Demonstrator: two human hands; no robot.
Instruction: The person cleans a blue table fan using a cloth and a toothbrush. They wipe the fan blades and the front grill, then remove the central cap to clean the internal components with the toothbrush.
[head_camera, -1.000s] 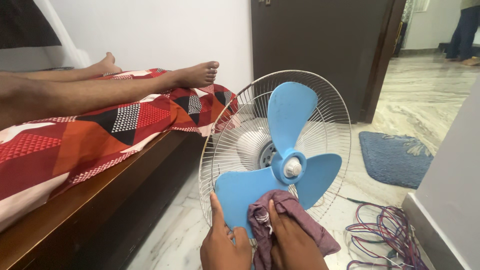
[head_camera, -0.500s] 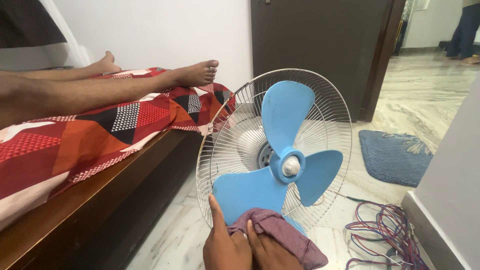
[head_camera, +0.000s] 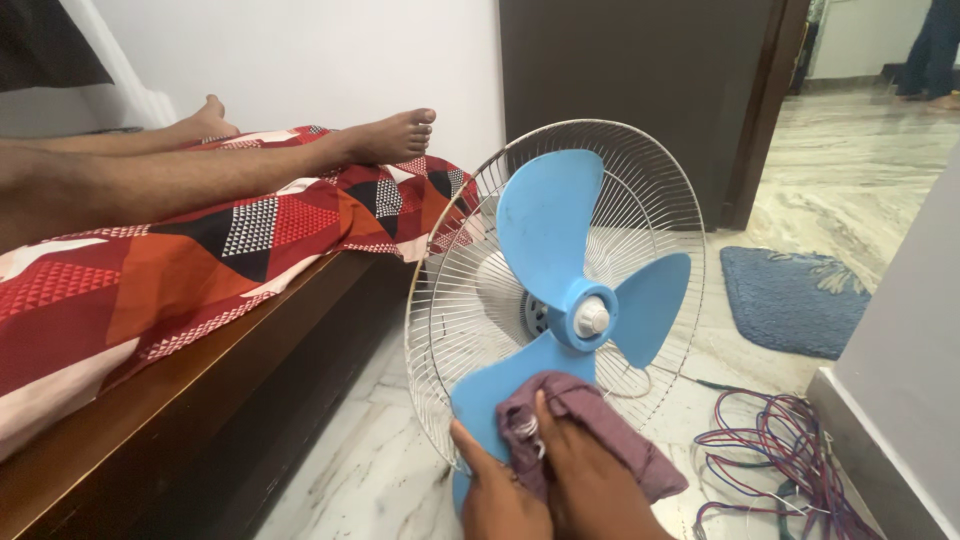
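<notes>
Right now I see the purple cloth (head_camera: 590, 430) bunched against the lowest blade of the blue fan blade (head_camera: 560, 290), low in the middle of my view, just under the white hub cap (head_camera: 592, 318). My right hand (head_camera: 595, 485) lies flat on top of the cloth, fingers (head_camera: 548, 425) stretched forward and pressing it onto the plastic rather than curled around it, so the cloth is pinned, not gripped in a fist. My left hand (head_camera: 495, 490) sits just beside it on the left, thumb laid up along the front of the same blade; the other fingers go behind the blade edge and I cannot tell how tightly they close. The three-blade rotor sits in front of the white wire guard (head_camera: 460, 280), which forms a round cage behind it, tilted slightly back, standing on the marble floor (head_camera: 350, 470). To the left runs a dark wooden bed frame (head_camera: 190, 400) covered with a red patterned sheet (head_camera: 200, 260), and another person's bare legs (head_camera: 200, 170) lie stretched across it. To the right, a tangle of red and blue wires (head_camera: 770, 450) lies on the floor near the fan, and a blue mat (head_camera: 790, 300) rests further back by the dark door (head_camera: 630, 90).
</notes>
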